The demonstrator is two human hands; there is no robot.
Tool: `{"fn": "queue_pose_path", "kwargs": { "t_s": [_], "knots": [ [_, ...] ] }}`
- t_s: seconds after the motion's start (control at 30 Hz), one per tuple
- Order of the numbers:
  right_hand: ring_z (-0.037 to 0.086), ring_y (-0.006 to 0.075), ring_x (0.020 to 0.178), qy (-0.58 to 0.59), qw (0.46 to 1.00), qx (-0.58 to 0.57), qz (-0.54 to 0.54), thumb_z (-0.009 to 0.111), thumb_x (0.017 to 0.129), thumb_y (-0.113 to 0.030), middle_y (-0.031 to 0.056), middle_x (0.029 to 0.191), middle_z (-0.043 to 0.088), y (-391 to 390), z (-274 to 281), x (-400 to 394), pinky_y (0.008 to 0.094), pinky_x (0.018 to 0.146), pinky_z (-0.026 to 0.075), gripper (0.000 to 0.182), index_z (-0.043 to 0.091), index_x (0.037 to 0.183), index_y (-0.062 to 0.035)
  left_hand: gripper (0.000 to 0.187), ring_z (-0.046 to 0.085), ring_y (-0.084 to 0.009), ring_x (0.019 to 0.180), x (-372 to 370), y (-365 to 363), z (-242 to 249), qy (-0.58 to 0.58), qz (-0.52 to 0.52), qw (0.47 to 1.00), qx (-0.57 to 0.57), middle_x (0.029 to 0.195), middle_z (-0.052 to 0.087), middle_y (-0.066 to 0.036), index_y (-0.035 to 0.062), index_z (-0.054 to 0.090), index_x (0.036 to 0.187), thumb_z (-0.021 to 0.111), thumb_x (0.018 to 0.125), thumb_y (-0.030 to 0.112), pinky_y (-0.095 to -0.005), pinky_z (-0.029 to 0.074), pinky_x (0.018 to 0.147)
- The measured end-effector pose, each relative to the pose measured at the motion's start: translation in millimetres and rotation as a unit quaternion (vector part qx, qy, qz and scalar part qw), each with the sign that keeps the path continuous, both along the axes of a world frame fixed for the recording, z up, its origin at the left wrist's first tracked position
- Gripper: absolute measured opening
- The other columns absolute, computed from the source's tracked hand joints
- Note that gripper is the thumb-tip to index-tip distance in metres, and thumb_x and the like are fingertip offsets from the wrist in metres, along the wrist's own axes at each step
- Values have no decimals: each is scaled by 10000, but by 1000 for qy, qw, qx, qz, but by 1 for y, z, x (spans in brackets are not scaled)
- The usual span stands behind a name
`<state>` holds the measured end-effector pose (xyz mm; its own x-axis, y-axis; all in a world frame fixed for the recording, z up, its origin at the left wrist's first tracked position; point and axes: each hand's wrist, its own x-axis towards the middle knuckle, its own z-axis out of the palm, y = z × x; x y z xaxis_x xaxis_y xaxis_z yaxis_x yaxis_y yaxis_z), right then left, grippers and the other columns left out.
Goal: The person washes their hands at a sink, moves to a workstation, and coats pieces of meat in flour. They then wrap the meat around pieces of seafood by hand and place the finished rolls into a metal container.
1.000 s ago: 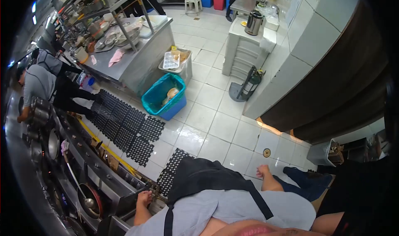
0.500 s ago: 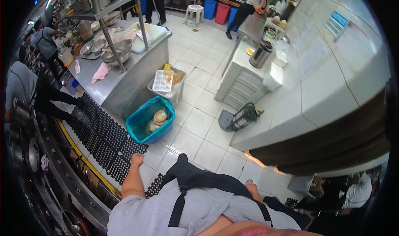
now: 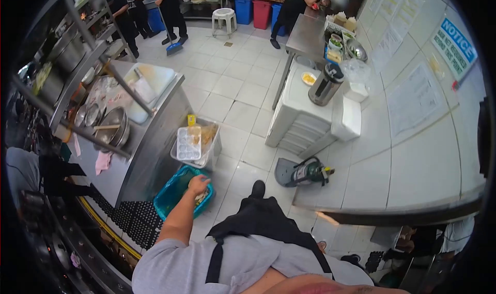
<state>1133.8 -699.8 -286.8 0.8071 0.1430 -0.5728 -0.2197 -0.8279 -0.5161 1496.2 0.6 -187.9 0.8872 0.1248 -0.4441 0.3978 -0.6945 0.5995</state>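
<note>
Left hand [image 3: 198, 183]: your fingers curl loosely, gripping nothing visible, above the blue bin [image 3: 173, 193] | bin on floor beside steel tabletop [image 3: 150, 149], handy for scraps | clear tray tub [image 3: 192, 145] just behind | right hand hidden.

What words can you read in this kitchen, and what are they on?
"NOTICE": on the blue sign on the tiled wall.
The smaller lines under it are too blurred to read.
The white paper sheets on the wall: print too small to read.
</note>
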Motion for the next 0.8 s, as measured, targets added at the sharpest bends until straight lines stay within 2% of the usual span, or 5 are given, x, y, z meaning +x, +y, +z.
{"fn": "queue_pose_path", "kwargs": {
  "t_s": [0.13,0.3,0.33,0.4,0.8],
  "knots": [
    [731,272,695,-85,947,-144,275,807,805,-277,144,803,727,-38,-63,116,381,592,560,311,681,906,-12,523,707,-412,1007,3,53,-41,80,5,992,94,1052,731,-244,-10,742,1016,683,837,477,-491,563,899],
    [732,383,885,73,992,-92,39,612,919,-288,257,974,732,38,5,443,465,793,587,338,751,1028,0,336,748,-282,738,-21,51,-14,165,270,949,-11,831,756,-162,12,757,902,673,896,338,-430,602,656],
    [708,377,987,-117,957,-155,217,588,925,-293,188,999,750,41,-45,496,501,872,551,296,742,979,-46,301,740,-264,713,-21,44,-2,193,285,938,-32,810,744,-146,19,746,901,678,907,313,-419,594,615],
    [718,350,884,-46,998,-33,-40,642,928,-323,192,953,749,103,24,615,471,786,559,309,737,963,-30,267,732,-246,688,-9,26,12,218,302,926,-58,790,733,-130,26,735,900,683,919,287,-407,586,573],
    [702,190,789,68,955,269,-105,672,981,-226,123,1009,731,307,182,915,329,673,576,334,637,1245,-24,645,739,-311,790,293,92,-121,202,-37,975,86,778,752,-131,71,789,854,455,989,606,-435,575,808]
  ]
}}
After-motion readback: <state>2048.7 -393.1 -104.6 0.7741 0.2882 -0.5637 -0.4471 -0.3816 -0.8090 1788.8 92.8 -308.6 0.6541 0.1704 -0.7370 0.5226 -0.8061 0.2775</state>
